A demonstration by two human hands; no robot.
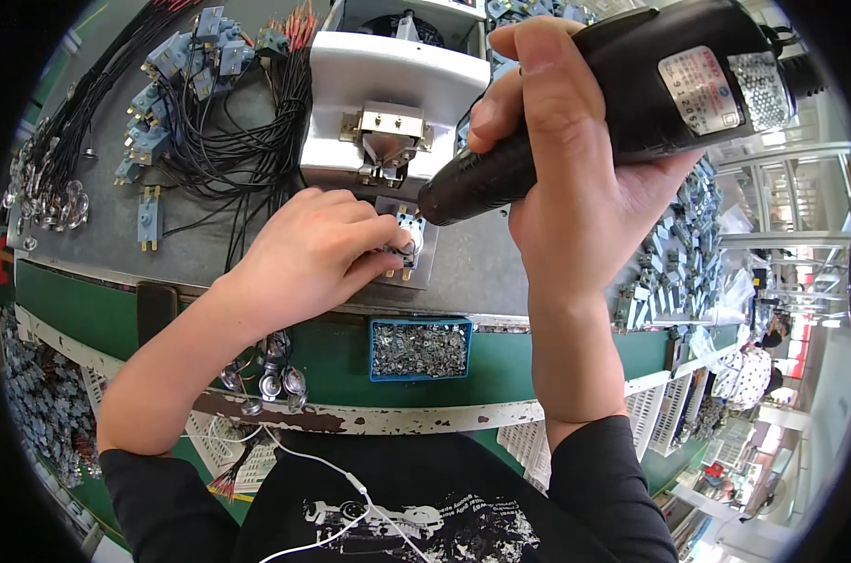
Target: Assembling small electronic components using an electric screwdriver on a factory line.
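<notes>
My right hand [571, 159] is wrapped around a black electric screwdriver [529, 169], its thumb lying along the body. The tool's narrow nose points down left, close to a small grey-blue switch housing [408, 267] with brass pins. That housing rests on a metal plate [424, 267] on the bench. My left hand [322, 244] is closed, thumb and forefinger pinching at the housing from the left. Its fingers partly cover the part. Whether the screwdriver's tip touches the housing I cannot tell.
Behind my left hand stands a white metal fixture [393, 75]. Black cables [257, 131] with grey-blue housings [149, 220] lie at left. A blue tray [421, 378] of small metal parts is at the front edge, beside hanging clear round pieces [271, 383]. More housings [679, 235] are heaped at right.
</notes>
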